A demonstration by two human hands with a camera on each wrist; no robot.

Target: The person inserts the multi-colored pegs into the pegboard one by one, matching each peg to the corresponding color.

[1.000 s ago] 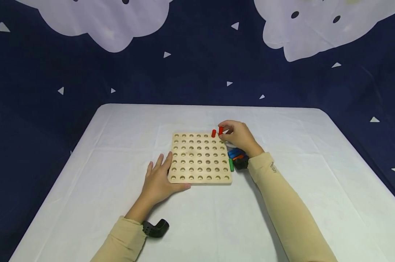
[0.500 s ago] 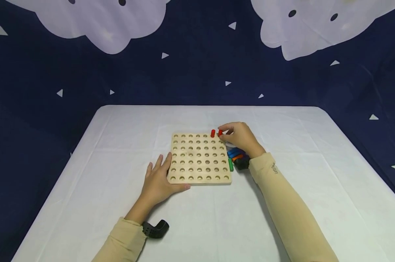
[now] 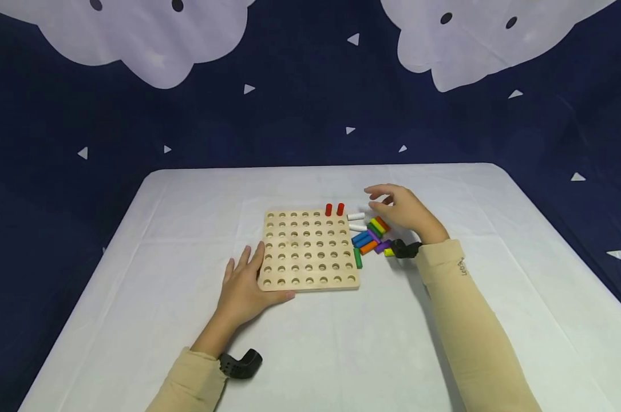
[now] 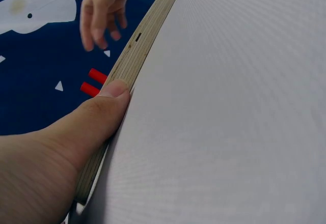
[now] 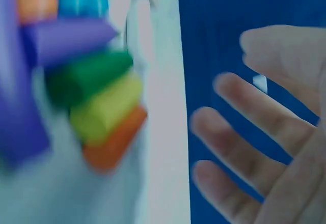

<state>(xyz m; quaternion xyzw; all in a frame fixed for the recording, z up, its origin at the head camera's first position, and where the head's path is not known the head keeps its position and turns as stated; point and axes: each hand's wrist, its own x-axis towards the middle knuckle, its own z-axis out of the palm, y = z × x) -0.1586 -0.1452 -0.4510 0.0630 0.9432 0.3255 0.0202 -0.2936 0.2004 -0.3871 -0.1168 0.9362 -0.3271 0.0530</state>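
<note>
A square wooden pegboard (image 3: 300,252) with rows of round holes lies on the table. Two red pegs (image 3: 328,210) stand upright side by side in its back row, toward the right corner. My left hand (image 3: 241,294) steadies the board at the near left corner. Its fingers spread along the left side, and the thumb (image 4: 104,109) lies straight against the front edge. Beyond the board's back right corner, my right hand (image 3: 405,209) is raised with nothing in it, fingers loosely bent and apart. Below it lies a heap of coloured pegs, among them a green peg (image 5: 86,79) and a yellow peg (image 5: 107,107).
White pegs (image 3: 357,217) lie by the board's right edge, with blue pegs (image 3: 363,239) and a separate green peg (image 3: 358,258) nearer me. A white cloth (image 3: 310,349) covers the table. Behind it hangs a dark blue curtain (image 3: 289,126) with cloud shapes.
My right hand has let go of the second red peg, now standing in the back corner hole, and has moved right and up, uncovering the peg heap. My left hand stays on the board.
</note>
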